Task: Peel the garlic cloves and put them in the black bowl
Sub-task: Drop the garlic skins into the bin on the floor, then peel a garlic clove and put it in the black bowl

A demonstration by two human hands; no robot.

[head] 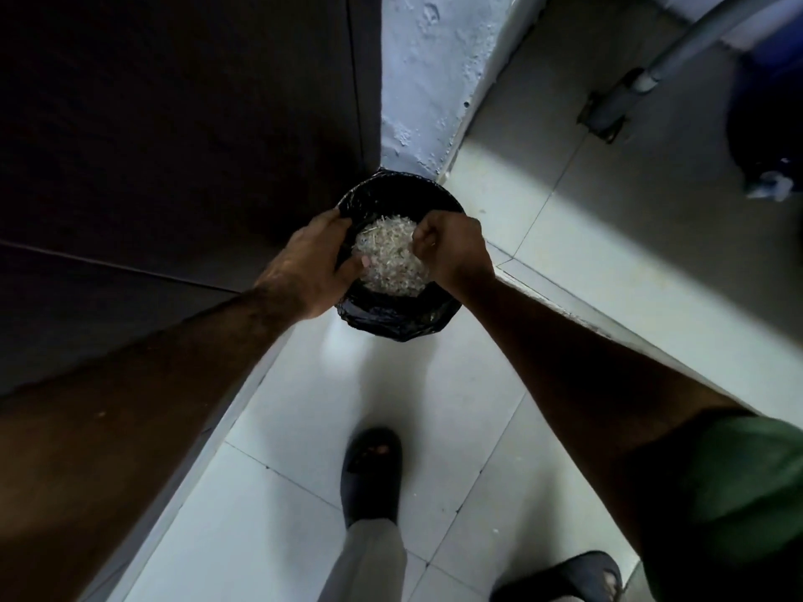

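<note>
A round black container [399, 315], lined or wrapped in crinkled, glossy black plastic, sat on the floor in the corner, and that was where everything happened. Inside it lay a heap of pale, papery, shredded-looking scraps [391, 258], whitish with a few straw-coloured bits; whether any whole garlic cloves were among them I could not tell. The left hand [308, 267] curled over the near-left rim, thumb tip reaching in at the edge of the heap, its grip wrapped on the container's side. The right hand [452, 249] hung over the right rim, fingers bunched together and pointing down into the pile; whether they pinched anything I could not tell.

Crowding in on the left stood a dark, matte panel [174, 145], flat and plain, right against the container. Behind rose a rough, pitted, pale blue-white wall [417, 80]. To the right ran a smooth light slab with a raised edge [608, 254], and a grey metal pipe [678, 50] angled down to a bracket on it. The floor [304, 471] was glossy white tile with thin seams. Two dark open-toed sandals showed below, one foot [371, 471] forward in grey trousers, the other [578, 580] at the bottom edge. A green sleeve [738, 484] covered the right upper arm.
</note>
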